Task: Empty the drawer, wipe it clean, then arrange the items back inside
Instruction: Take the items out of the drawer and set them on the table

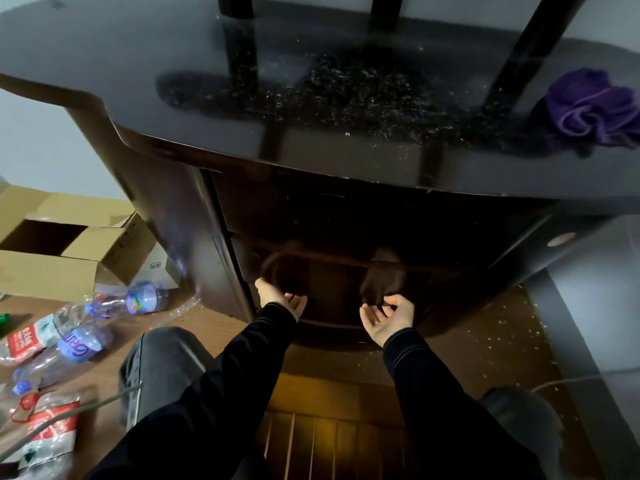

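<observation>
The drawer sits low in the dark front of the table, under the table's overhanging curved edge, and it looks shut or nearly so; the front is too dark to be sure. Both of the person's hands reach toward it, palms turned up. The left hand is at the drawer's left side and the right hand nearer its middle, with a bare stretch of glossy front between them. The fingers of each are loosely curled and hold nothing. Whether the fingertips touch the drawer's front cannot be told.

A crumpled purple cloth lies on the dusty table top, near the right edge and well apart from the hands.

On the floor to the left, an open cardboard box stands beside the table's side panel, and several plastic bottles lie scattered in front of it, close to the person's left knee. A slatted wooden surface shows between the two black sleeves.
</observation>
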Motion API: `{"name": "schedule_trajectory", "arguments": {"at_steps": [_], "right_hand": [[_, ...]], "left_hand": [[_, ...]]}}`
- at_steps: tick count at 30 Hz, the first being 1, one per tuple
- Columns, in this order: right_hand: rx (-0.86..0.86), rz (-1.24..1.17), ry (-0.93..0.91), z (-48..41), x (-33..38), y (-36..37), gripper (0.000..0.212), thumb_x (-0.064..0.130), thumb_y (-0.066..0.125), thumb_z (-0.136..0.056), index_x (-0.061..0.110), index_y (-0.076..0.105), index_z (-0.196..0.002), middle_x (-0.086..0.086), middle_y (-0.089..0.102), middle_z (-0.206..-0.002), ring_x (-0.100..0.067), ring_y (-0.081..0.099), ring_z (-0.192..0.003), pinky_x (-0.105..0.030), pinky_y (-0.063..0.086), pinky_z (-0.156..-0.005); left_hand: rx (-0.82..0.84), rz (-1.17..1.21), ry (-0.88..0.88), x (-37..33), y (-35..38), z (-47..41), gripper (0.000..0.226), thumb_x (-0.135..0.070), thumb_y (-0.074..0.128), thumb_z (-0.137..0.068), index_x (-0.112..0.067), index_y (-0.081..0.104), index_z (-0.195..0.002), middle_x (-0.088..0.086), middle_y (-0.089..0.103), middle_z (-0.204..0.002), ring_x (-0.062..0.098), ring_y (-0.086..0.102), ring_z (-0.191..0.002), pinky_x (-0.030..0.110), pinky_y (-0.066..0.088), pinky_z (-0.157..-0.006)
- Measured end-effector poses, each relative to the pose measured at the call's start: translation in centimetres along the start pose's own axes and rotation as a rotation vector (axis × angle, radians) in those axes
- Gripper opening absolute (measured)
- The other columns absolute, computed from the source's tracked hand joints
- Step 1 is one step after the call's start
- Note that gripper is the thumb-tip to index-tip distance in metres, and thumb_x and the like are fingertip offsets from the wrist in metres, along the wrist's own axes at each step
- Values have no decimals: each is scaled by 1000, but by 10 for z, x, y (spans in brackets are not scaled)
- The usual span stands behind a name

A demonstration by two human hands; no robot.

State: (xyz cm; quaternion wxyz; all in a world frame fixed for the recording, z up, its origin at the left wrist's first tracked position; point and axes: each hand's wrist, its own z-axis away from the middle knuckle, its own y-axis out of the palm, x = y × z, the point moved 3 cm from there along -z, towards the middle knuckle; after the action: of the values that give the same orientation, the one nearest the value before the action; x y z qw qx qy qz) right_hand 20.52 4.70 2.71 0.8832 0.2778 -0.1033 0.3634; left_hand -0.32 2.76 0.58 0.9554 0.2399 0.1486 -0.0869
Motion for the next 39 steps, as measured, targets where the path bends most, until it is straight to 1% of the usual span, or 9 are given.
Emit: {"name": "schedule_trajectory", "arguments": {"at_steps": [5,9,13,15,18,21,24,31,39], "right_hand": [[-32,168,81,15,-13,-41,42,10,41,-100,-2,43,-141,-21,50,-127,-29,56,-89,-35,49,-77],[-23,349,131,45,-18,-75,37,8,40,-102,-6,48,-135,-19,59,-104,-29,59,-88,-33,47,-68],[84,557,91,91,-17,-88,25,15,48,-101,1,54,-120,-19,69,-114,-30,66,-95,-37,53,-74],[219,752,-101,115,-8,-82,20,16,50,-102,5,61,-115,-16,74,-106,-27,71,-87,-34,57,-69],[386,1231,-774,147,16,-65,16,15,61,-98,21,68,-110,5,74,-99,-8,69,-87,-17,53,-70],[333,1836,-1367,153,33,-47,29,36,62,-96,29,63,-124,17,62,-117,-3,53,-112,-21,47,-90],[303,2198,-1462,135,38,-36,40,54,54,-96,30,62,-127,12,59,-125,-13,47,-122,-27,36,-101],[417,2190,-1563,137,35,-36,40,56,56,-95,25,68,-117,12,63,-114,-13,53,-110,-30,41,-93],[529,2107,-1517,174,10,-83,32,52,67,-88,23,73,-100,10,62,-94,-14,58,-93,-31,47,-77]], "left_hand": [[-74,-94,-43,12,-43,24,56,-36,28,-108,-8,25,-155,22,35,-155,40,43,-136,50,41,-108],[-149,-378,-29,8,-77,71,27,-25,42,-104,-11,47,-126,14,55,-102,34,60,-84,47,51,-74],[49,-623,324,6,-86,120,11,-16,50,-98,-8,54,-93,11,55,-77,25,57,-58,33,49,-50],[285,-840,682,1,-78,146,14,-14,55,-97,-11,58,-84,1,59,-68,18,59,-57,26,49,-48],[584,-1396,1336,-11,-56,175,7,-28,60,-92,-22,63,-90,-14,61,-81,8,57,-74,17,47,-63],[618,-1943,1711,-18,-38,169,31,-47,63,-88,-23,68,-108,-8,59,-104,14,51,-93,28,46,-78],[592,-2081,1714,-21,-30,155,37,-53,65,-87,-25,69,-111,-6,58,-108,18,49,-99,30,40,-80],[714,-2086,1662,-21,-32,161,32,-50,67,-88,-20,70,-99,-5,60,-100,17,55,-93,35,48,-81],[892,-2066,1496,-7,-79,193,28,-51,70,-84,-24,69,-94,-16,57,-96,8,55,-92,22,47,-78]]}}
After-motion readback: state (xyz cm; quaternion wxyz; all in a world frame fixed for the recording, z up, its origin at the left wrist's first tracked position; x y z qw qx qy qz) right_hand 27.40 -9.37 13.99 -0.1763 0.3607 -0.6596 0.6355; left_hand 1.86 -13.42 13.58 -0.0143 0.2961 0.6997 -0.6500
